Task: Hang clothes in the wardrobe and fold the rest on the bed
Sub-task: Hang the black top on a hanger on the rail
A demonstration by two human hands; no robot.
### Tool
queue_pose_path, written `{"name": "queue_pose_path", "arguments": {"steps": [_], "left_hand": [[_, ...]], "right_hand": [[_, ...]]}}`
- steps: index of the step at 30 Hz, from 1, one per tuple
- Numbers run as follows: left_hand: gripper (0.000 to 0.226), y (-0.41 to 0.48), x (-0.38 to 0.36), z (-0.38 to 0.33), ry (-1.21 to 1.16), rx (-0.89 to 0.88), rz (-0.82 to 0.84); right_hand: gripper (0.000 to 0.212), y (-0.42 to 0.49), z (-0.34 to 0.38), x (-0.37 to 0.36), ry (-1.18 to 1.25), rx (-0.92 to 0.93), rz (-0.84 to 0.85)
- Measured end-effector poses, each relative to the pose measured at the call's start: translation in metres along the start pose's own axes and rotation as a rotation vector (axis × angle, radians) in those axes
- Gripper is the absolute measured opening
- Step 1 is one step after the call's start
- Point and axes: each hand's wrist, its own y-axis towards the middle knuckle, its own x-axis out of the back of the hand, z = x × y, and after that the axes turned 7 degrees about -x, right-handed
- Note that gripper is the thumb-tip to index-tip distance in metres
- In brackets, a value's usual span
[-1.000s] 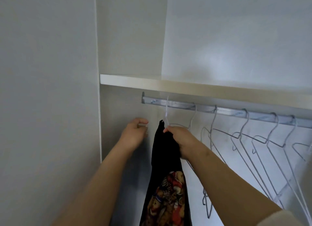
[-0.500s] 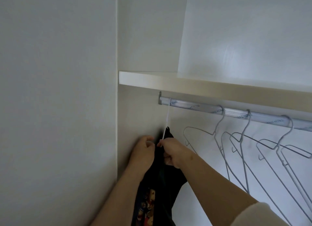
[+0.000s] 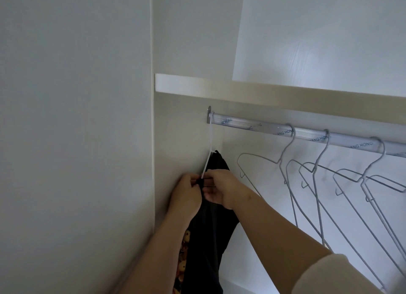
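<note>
both our grips now meet at the top of the garment (image 3: pixel 211 238). a second ago the left grip (image 3: pixel 186 194) was loose beside the cloth. it has since come in, and its fingers curl round a dark fold. it touches the right grip (image 3: pixel 222 188), which pinches the same fold where the hanger (image 3: pixel 208 159) wire comes down. so both are narrow and holding cloth.

the hanger has slid too. its hook sat a little way along the rail (image 3: pixel 252 125) before. now it rides at the very end, above the grips, by the bracket and the side wall (image 3: pixel 175 151). the spare hangers (image 3: pixel 283 162) hang well apart to the right of the right grip, under the shelf (image 3: pixel 263 93).

the garment drops black below the grips, with a printed patch showing under the left wrist. we judge it is already hung, and what remains is settling the cloth on the wire so it does not slip. we cannot tell whether the far shoulder is seated, because the right grip hides it. once it sits, we can let go and fetch the next piece.
</note>
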Motion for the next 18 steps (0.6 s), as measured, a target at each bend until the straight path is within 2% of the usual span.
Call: {"name": "queue_pose_path", "arguments": {"steps": [7,10,15,18], "left_hand": [[0.030,-0.031,0.014,-0.001,0.109,0.032,-0.003],[0.031,-0.057,0.021,-0.013,0.205,-0.034,-0.042],[0.024,-0.129,0.024,-0.025,0.507,-0.205,-0.019],[0.019,-0.178,0.021,-0.022,0.389,-0.124,0.051]], "right_hand": [[0.012,-0.043,-0.018,0.010,-0.050,0.019,0.003],[0.016,-0.066,-0.031,0.016,-0.053,0.054,-0.009],[0.019,-0.114,-0.084,0.027,-0.027,0.014,-0.026],[0.018,-0.145,-0.128,0.038,-0.015,-0.015,-0.059]]}}
